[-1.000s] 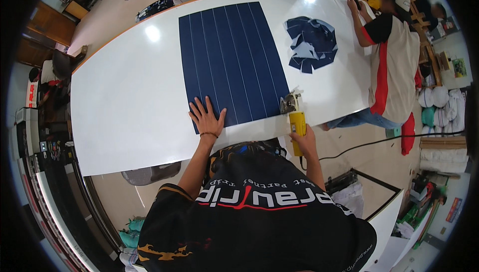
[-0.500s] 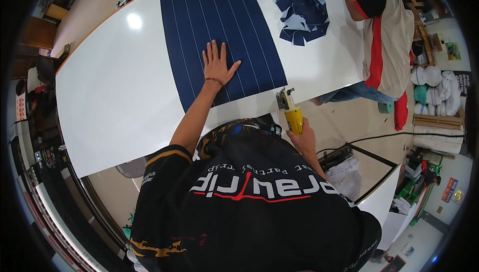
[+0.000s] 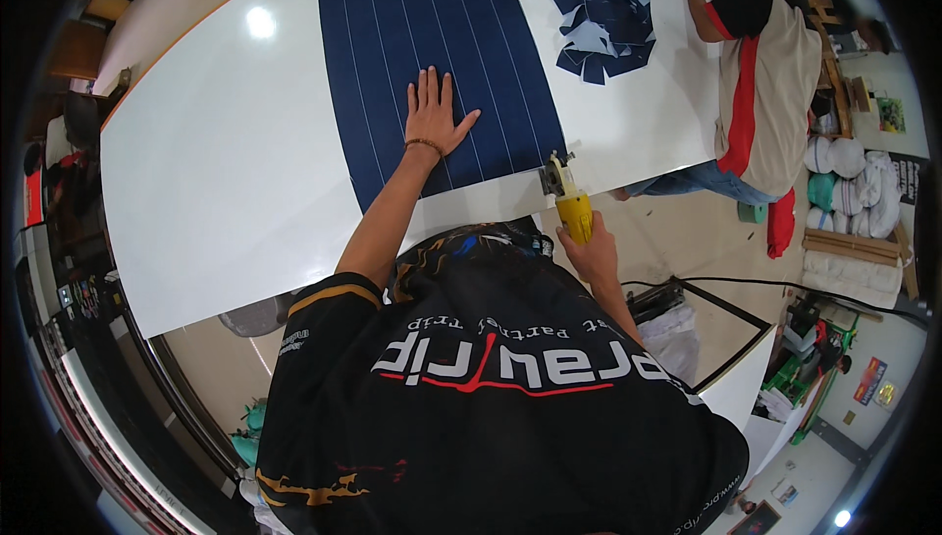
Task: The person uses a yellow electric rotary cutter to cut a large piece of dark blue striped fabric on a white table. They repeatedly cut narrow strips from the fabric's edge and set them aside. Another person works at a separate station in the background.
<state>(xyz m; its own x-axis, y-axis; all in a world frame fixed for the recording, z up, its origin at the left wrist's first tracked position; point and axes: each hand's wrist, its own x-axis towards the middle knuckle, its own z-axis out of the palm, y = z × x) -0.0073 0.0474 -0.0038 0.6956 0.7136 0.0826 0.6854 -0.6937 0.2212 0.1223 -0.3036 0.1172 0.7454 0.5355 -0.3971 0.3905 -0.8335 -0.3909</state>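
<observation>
Flat on the white table lies a large navy fabric piece (image 3: pixel 432 34) with thin white lines running along it. My left hand (image 3: pixel 433 124) presses on it, palm down with fingers spread, near its middle. In my right hand (image 3: pixel 594 249) is a yellow handheld electric rotary cutter (image 3: pixel 575 213), my fingers wrapped round its body. The cutter's metal head is at the near right corner of the fabric, by the table's front edge. Whether the blade touches the cloth I cannot tell.
A crumpled heap of navy scraps (image 3: pixel 606 29) lies on the white table (image 3: pixel 226 162), right of the fabric. Another person (image 3: pixel 765 83) sits at the table's right end. A black cable (image 3: pixel 785 285) runs across at right. White bundles (image 3: pixel 863 177) are stacked farther right.
My right hand has brought the cutter slightly forward, its head now at the fabric's near right corner. My left hand stays flat on the fabric. The view has shifted slightly.
</observation>
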